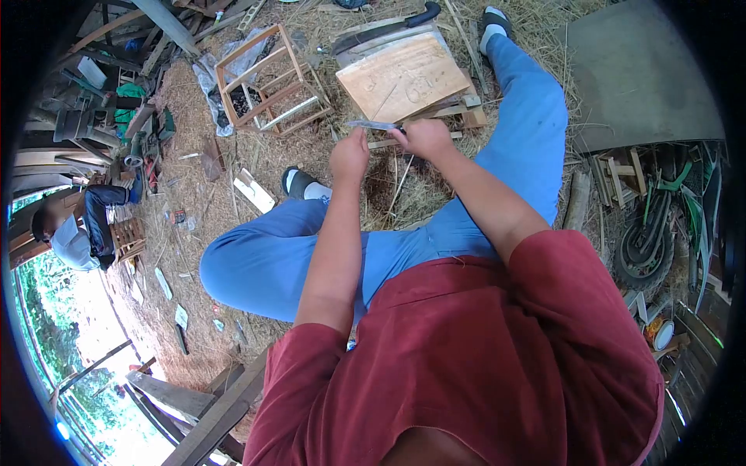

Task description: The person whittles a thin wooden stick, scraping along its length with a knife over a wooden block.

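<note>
Between my two hands lies a knife (374, 125), its pale blade pointing left. My right hand (426, 139) is closed around its dark handle. The fingers of my left hand (350, 158) are pinched together by the blade's tip; whether they hold anything is too small to tell. Just beyond the knife, a light wooden board (404, 78) rests on a stack of wood pieces. A machete (381, 35) with a black handle lies at the far edge of that stack.
A wooden frame (268, 81) stands on the straw-covered ground at the upper left. Another person (74, 233) sits at the far left. A wheel (645, 252) and wood scraps are at the right. A wooden beam (225, 404) crosses the lower left.
</note>
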